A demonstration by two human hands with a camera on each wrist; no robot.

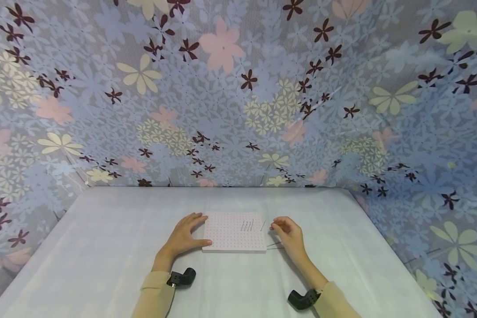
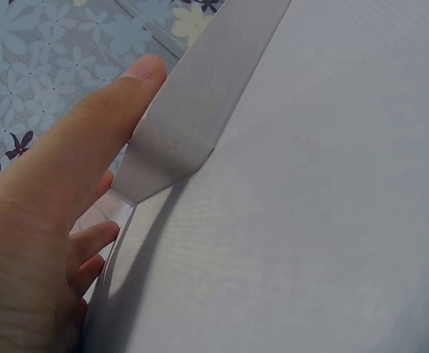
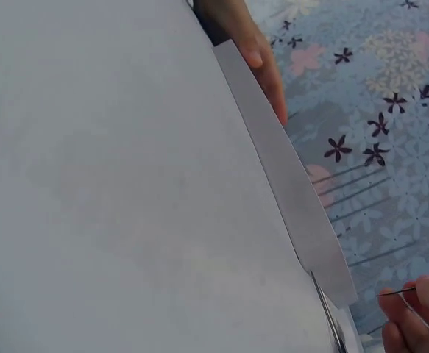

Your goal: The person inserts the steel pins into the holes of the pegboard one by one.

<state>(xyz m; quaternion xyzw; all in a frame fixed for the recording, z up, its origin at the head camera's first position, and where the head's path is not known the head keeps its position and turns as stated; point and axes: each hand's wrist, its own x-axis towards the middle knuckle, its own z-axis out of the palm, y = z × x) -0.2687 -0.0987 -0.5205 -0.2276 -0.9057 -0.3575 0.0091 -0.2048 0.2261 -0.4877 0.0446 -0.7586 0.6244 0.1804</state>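
Observation:
A white pegboard [image 1: 224, 236] with rows of small holes lies flat on the table. My left hand [image 1: 186, 236] grips its left side, thumb at the near corner and fingers toward the far corner. In the left wrist view the thumb [image 2: 118, 95] lies along the board's edge. Several thin metal pins [image 1: 247, 225] stand in the board's right half, with one more pin [image 1: 263, 225] close to the right edge. Just right of the board, my right hand [image 1: 290, 234] pinches a thin pin [image 3: 398, 292] between thumb and fingertips.
Loose metal pins [image 1: 275, 245] lie on the table by the board's near right corner, below my right hand. The white-covered table [image 1: 115, 247] meets a flowered cloth wall [image 1: 230, 110] at the back. A black wrist-worn device [image 1: 304, 299] sits on each forearm.

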